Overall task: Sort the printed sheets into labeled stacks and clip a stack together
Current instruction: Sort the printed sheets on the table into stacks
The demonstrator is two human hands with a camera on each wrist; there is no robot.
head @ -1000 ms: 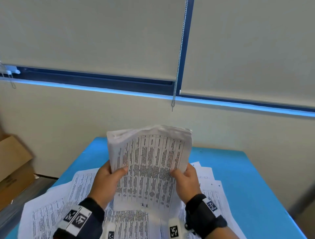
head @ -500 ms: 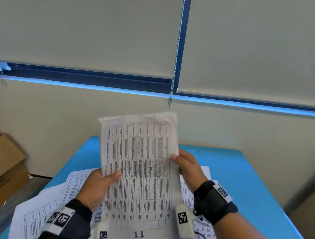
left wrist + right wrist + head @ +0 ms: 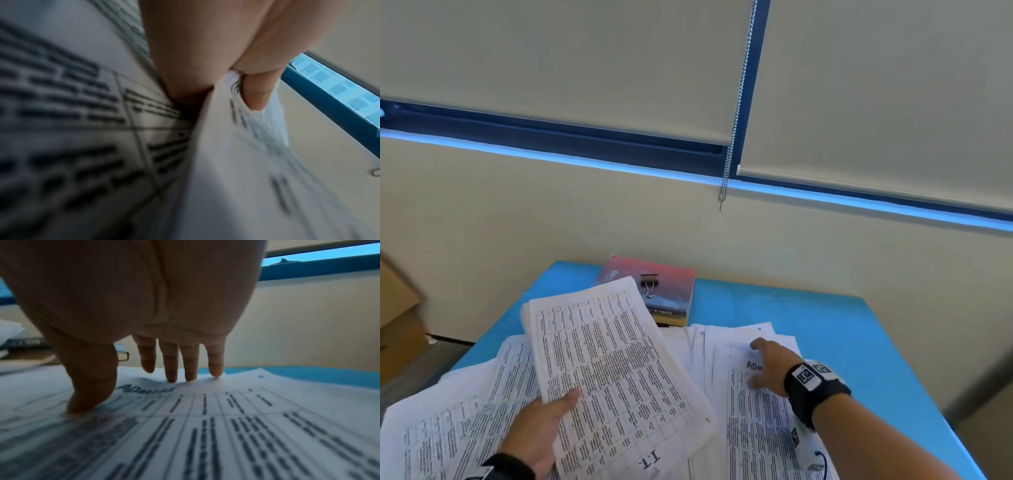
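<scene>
My left hand [image 3: 541, 421] grips a thick stack of printed sheets [image 3: 613, 373] marked "I.T." by its left edge, thumb on top, above the loose papers; in the left wrist view the thumb [image 3: 257, 95] pinches the stack's edge [image 3: 232, 146]. My right hand [image 3: 767, 366] lies with straight fingers on the sheet labeled "ADM" [image 3: 760, 421] at the right; the fingertips [image 3: 170, 378] press on that sheet [image 3: 226, 426]. A black binder clip [image 3: 649, 283] sits on a red book [image 3: 671, 291] at the table's far side.
Loose printed sheets [image 3: 455, 421] cover the left and middle of the blue table [image 3: 859, 342]. A cardboard box [image 3: 397, 325] stands on the floor at the left. The wall and a blind chain [image 3: 726, 185] lie behind the table.
The right hand has let go of the stack and moved right onto the "ADM" sheet. The left hand has lowered and tilted the stack, and the book and clip have come into sight.
</scene>
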